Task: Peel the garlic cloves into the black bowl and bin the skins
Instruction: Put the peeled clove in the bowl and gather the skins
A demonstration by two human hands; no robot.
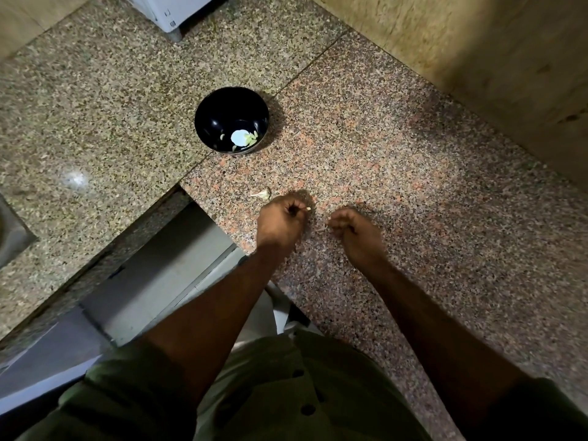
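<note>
- Your left hand (281, 219) hovers over the counter (397, 160), fingers curled, pinching a small pale bit (308, 209) that pokes out on its right side; whether it is clove or skin is too small to tell.
- Your right hand (353, 232) sits just beside it, apart, fingers curled in, with a thin pale sliver (322, 229) at its fingertips, blurred.
- The bowl (231, 120) stands upright on the counter beyond your hands, well apart from them.
- Several peeled cloves (253, 136) lie in the bowl's bottom, next to a bright glare spot.
- One loose garlic piece (262, 194) lies on the counter just left of your left hand, between it and the bowl, touching neither.
- A white appliance (165, 11) stands at the far edge.
</note>
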